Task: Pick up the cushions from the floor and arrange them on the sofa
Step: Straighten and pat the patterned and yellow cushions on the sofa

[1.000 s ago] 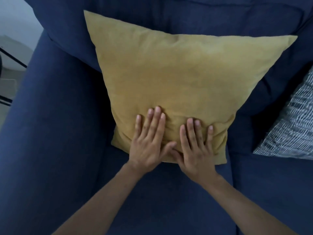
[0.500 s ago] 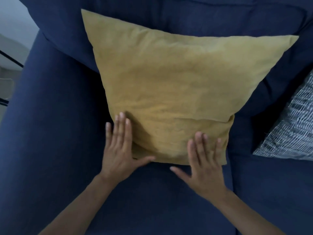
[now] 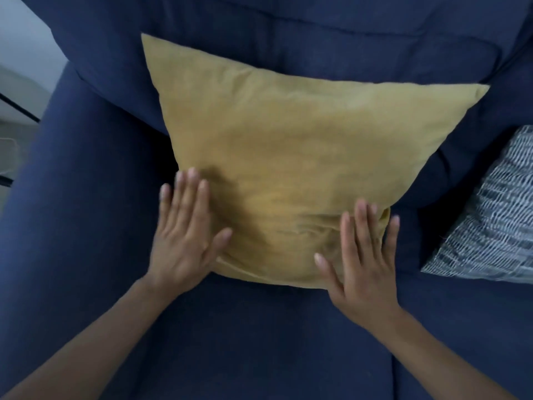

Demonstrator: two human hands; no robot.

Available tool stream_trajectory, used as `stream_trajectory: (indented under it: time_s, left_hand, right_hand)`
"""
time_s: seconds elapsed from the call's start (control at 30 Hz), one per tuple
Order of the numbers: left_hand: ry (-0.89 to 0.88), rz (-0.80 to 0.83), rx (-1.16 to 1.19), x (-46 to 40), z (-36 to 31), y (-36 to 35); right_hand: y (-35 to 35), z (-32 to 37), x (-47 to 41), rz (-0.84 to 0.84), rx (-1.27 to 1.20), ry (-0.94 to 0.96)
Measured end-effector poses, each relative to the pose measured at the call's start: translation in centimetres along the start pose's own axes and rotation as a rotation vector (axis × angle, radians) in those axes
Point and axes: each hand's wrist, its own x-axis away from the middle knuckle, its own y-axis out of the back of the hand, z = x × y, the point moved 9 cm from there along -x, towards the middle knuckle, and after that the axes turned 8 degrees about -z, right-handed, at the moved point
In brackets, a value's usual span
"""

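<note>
- A mustard-yellow cushion (image 3: 288, 157) stands on the seat of a navy blue sofa (image 3: 259, 342), leaning back against the sofa's back cushion, its lower edge resting on the seat.
- The cushion sits near the sofa's left end, just beside the padded armrest (image 3: 72, 197); its upper left corner rises higher than its upper right corner.
- The left hand (image 3: 184, 241) lies flat and spread against the cushion's lower left side — fingers straight and pointing up, thumb splayed out over the yellow fabric near the bottom corner. It grips nothing; the palm presses or rests on the side of the cushion, and the hand is a little blurred.
- The right hand (image 3: 363, 261) lies flat over the cushion's lower right corner, fingers extended and slightly apart, thumb angled inward across the fabric. It too closes on nothing — an open palm on the cover.
- The fabric is creased near the bottom edge between the two hands.
- A second cushion with a grey-and-white dashed pattern (image 3: 490, 220) leans on the sofa to the right, apart from the yellow one, partly cut off by the frame edge.
- Both bare forearms reach in from the bottom of the view.
</note>
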Motion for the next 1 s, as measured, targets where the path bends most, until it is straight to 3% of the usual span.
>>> stream_trajectory:
  time_s: [0.1,0.2,0.3,0.47,0.67,0.8,1.0]
  left_hand:
    - [-0.157,-0.111,0.079,-8.0,-5.7,0.3]
    - [-0.223,-0.135,-0.015,-13.6,-6.9,-0.7]
    - [-0.206,-0.103,-0.119,-15.3,-2.9,-0.7]
    - [-0.022,-0.021,-0.110,-14.7,4.9,1.9]
    - [-0.289,-0.106,0.032,-19.0,-5.3,3.2]
    - [-0.359,0.010,-0.003,-19.9,-7.5,0.9]
    - [-0.238,0.290,-0.145,-19.0,-0.3,1.4]
  right_hand:
    - [0.3,1.8,-9.0,-0.114,0.005,-0.038]
    - [-0.5,1.2,-14.1,-0.131,0.066,-0.067]
    - [-0.8,-2.3,-13.9,-0.120,0.156,-0.082]
    - [1.8,-7.5,-12.3,-0.111,0.145,-0.295]
    - [2.7,0.2,-17.9,-0.098,0.097,-0.004]
    - [0.7,-0.5,-19.1,-0.007,0.105,-0.052]
    - [2.2,-4.5,-18.2,0.067,0.150,-0.063]
